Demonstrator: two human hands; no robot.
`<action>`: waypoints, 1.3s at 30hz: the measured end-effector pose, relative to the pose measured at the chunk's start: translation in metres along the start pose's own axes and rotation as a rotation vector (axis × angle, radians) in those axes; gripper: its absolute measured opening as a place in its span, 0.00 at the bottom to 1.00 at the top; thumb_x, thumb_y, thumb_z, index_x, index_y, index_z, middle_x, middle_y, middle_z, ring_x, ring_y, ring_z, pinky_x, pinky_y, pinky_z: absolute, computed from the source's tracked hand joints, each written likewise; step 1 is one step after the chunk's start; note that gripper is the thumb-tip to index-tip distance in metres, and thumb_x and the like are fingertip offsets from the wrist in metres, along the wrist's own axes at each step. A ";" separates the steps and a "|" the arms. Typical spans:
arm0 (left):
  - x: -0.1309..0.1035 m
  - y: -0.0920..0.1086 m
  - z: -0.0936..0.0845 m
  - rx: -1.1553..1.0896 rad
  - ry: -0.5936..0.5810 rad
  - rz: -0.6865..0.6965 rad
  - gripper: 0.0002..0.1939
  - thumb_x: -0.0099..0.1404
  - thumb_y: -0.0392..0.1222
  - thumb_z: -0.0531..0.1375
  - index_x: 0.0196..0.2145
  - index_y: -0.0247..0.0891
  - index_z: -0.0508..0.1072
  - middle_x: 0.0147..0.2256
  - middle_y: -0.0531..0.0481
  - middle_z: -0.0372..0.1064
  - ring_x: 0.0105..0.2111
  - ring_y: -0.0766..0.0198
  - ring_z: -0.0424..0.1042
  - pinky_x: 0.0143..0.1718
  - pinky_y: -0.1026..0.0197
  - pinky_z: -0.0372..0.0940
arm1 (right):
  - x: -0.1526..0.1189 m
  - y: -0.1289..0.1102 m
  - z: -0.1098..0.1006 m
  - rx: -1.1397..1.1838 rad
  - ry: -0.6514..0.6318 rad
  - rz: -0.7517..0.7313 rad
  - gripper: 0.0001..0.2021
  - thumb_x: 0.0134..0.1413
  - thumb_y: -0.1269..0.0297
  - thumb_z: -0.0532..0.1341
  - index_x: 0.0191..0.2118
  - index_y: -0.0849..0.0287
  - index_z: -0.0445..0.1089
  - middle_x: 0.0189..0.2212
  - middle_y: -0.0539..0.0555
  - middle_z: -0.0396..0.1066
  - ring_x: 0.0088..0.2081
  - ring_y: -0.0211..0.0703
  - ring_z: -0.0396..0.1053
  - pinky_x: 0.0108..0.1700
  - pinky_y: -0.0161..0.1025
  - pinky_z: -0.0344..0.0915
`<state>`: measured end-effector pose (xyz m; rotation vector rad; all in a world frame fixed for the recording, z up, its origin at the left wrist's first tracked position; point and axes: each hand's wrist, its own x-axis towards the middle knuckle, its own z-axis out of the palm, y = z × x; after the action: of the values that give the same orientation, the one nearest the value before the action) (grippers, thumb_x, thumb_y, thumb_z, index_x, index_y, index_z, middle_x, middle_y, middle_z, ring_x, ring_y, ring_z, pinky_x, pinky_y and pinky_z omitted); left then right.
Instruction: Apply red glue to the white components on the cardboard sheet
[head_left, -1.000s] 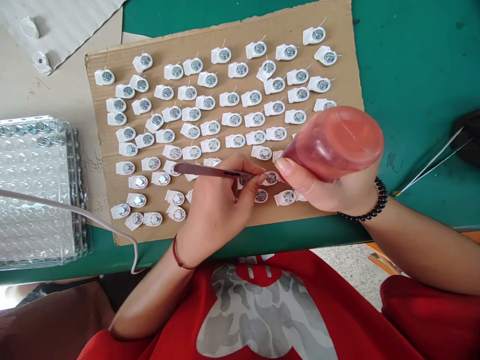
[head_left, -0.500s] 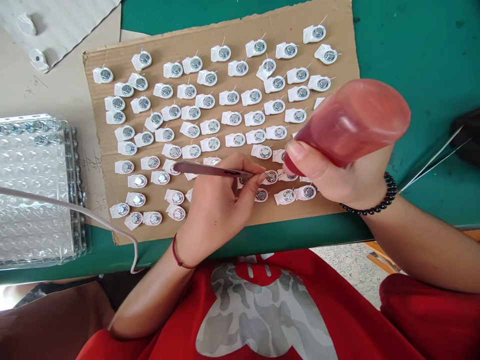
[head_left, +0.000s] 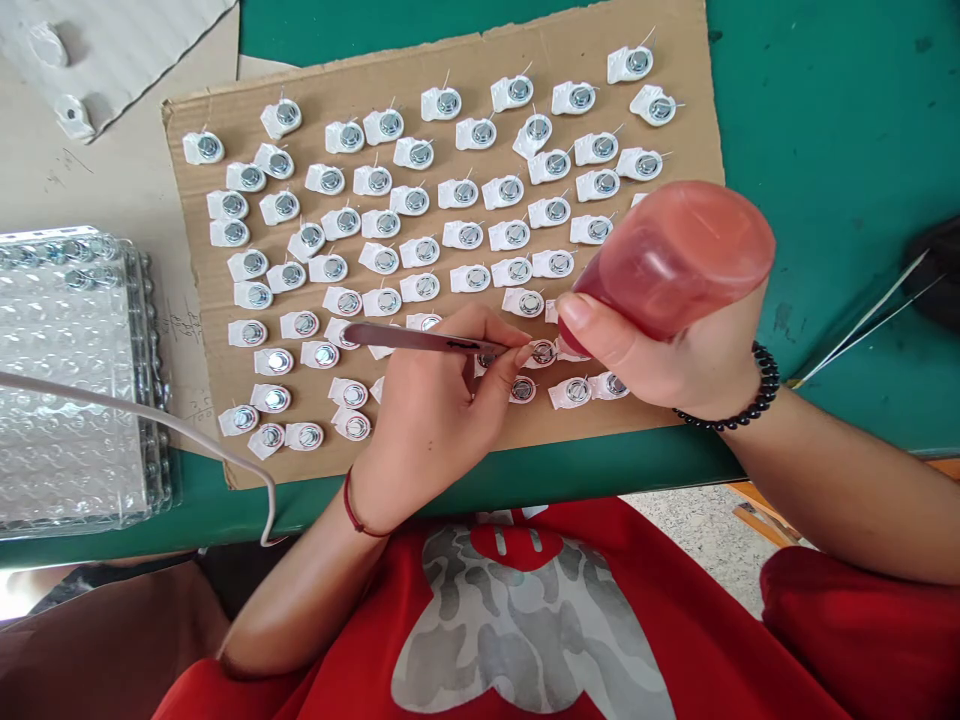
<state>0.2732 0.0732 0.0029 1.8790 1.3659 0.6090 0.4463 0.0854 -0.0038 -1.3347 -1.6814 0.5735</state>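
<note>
Your left hand (head_left: 435, 410) fingers are pinching the tweezers (head_left: 420, 340) onto a small white part (head_left: 541, 352); your right hand (head_left: 675, 355) is gripping the red bottle (head_left: 675, 255), its tip just beside that part.

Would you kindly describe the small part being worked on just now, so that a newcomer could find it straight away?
Start at the brown cardboard sheet covered in rows of small white parts with silver centres. Go to its near edge, where the left hand holds tweezers and the right hand tilts a red bottle. The part sits where the tweezer tips and bottle nozzle meet, ringed in red.
</note>
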 end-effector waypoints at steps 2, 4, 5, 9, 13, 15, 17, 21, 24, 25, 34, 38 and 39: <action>0.000 0.000 0.000 0.003 0.007 0.002 0.01 0.60 0.38 0.58 0.31 0.40 0.69 0.22 0.59 0.65 0.17 0.73 0.61 0.20 0.67 0.57 | 0.000 0.000 0.000 0.010 -0.007 0.021 0.11 0.42 0.58 0.64 0.20 0.58 0.65 0.22 0.51 0.68 0.27 0.42 0.67 0.31 0.40 0.63; 0.000 0.000 0.000 0.010 0.003 0.000 0.01 0.60 0.38 0.58 0.31 0.40 0.70 0.22 0.59 0.65 0.17 0.72 0.62 0.20 0.66 0.57 | 0.001 0.001 0.000 0.018 -0.009 0.028 0.12 0.41 0.57 0.64 0.19 0.58 0.65 0.22 0.52 0.68 0.27 0.43 0.68 0.31 0.41 0.64; 0.000 0.000 0.001 0.014 0.000 -0.002 0.01 0.60 0.38 0.58 0.31 0.40 0.70 0.22 0.58 0.65 0.18 0.72 0.62 0.21 0.66 0.57 | 0.001 0.001 0.001 0.019 -0.008 0.029 0.12 0.41 0.57 0.64 0.18 0.57 0.65 0.21 0.51 0.68 0.27 0.43 0.68 0.31 0.41 0.64; -0.001 -0.001 0.001 0.014 0.008 -0.013 0.02 0.60 0.38 0.58 0.31 0.40 0.70 0.23 0.57 0.66 0.18 0.70 0.64 0.23 0.65 0.60 | 0.002 0.001 0.001 0.020 -0.002 0.026 0.11 0.40 0.58 0.64 0.19 0.57 0.65 0.19 0.50 0.68 0.25 0.41 0.66 0.29 0.40 0.63; -0.001 0.000 0.002 -0.007 0.019 -0.005 0.02 0.60 0.39 0.58 0.31 0.39 0.69 0.23 0.58 0.67 0.18 0.71 0.63 0.24 0.65 0.61 | 0.001 0.001 0.001 0.026 0.011 0.033 0.12 0.41 0.57 0.64 0.18 0.56 0.64 0.19 0.49 0.67 0.25 0.41 0.66 0.31 0.42 0.63; -0.001 0.000 0.002 -0.004 0.018 -0.001 0.02 0.60 0.38 0.58 0.31 0.39 0.70 0.23 0.57 0.67 0.18 0.71 0.63 0.23 0.66 0.60 | 0.001 0.000 0.000 0.017 -0.001 0.030 0.12 0.42 0.57 0.64 0.18 0.56 0.64 0.19 0.50 0.67 0.25 0.42 0.66 0.33 0.43 0.64; -0.001 0.000 0.002 0.001 0.017 0.002 0.02 0.60 0.39 0.58 0.31 0.39 0.70 0.23 0.57 0.67 0.18 0.71 0.63 0.21 0.66 0.59 | 0.001 0.000 0.000 0.012 -0.007 0.024 0.12 0.42 0.57 0.64 0.18 0.56 0.64 0.19 0.50 0.67 0.25 0.42 0.66 0.32 0.43 0.64; -0.001 -0.001 0.002 0.001 0.019 0.006 0.03 0.60 0.40 0.58 0.31 0.40 0.70 0.22 0.57 0.66 0.17 0.71 0.62 0.20 0.65 0.58 | 0.001 0.000 0.000 0.001 0.010 0.014 0.11 0.41 0.57 0.64 0.19 0.55 0.64 0.20 0.48 0.68 0.26 0.41 0.66 0.30 0.41 0.64; -0.001 -0.002 0.002 0.003 0.024 0.000 0.03 0.60 0.41 0.58 0.31 0.41 0.70 0.22 0.58 0.66 0.17 0.72 0.61 0.20 0.65 0.58 | 0.001 0.000 0.000 -0.006 -0.011 0.017 0.11 0.42 0.58 0.64 0.19 0.55 0.64 0.20 0.48 0.68 0.26 0.40 0.67 0.32 0.41 0.64; -0.001 -0.002 0.002 0.003 0.024 -0.002 0.02 0.60 0.40 0.58 0.31 0.40 0.70 0.23 0.58 0.66 0.17 0.72 0.61 0.21 0.65 0.58 | 0.001 0.000 0.000 -0.006 -0.004 0.007 0.10 0.43 0.58 0.64 0.19 0.55 0.64 0.20 0.48 0.68 0.26 0.40 0.66 0.31 0.40 0.64; -0.001 0.000 0.000 0.019 0.011 -0.009 0.02 0.60 0.39 0.58 0.30 0.40 0.69 0.24 0.57 0.66 0.18 0.72 0.61 0.22 0.66 0.59 | 0.000 0.000 -0.001 -0.015 0.010 0.018 0.11 0.43 0.57 0.64 0.19 0.55 0.64 0.20 0.49 0.68 0.26 0.42 0.65 0.33 0.42 0.63; -0.001 0.000 0.000 0.022 0.001 -0.014 0.02 0.60 0.39 0.58 0.30 0.40 0.69 0.25 0.57 0.66 0.19 0.72 0.62 0.24 0.66 0.61 | 0.001 0.000 0.000 -0.026 0.000 0.028 0.12 0.44 0.57 0.63 0.18 0.55 0.64 0.20 0.49 0.68 0.26 0.41 0.65 0.33 0.41 0.63; -0.001 0.000 0.000 0.022 0.001 -0.013 0.02 0.60 0.38 0.58 0.30 0.40 0.69 0.25 0.57 0.66 0.19 0.72 0.62 0.24 0.66 0.61 | 0.001 0.000 0.000 -0.020 -0.003 0.028 0.13 0.44 0.57 0.63 0.18 0.56 0.64 0.19 0.49 0.67 0.26 0.41 0.65 0.33 0.42 0.64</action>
<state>0.2732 0.0720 0.0030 1.8859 1.3895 0.5914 0.4460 0.0861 -0.0038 -1.3745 -1.6768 0.5766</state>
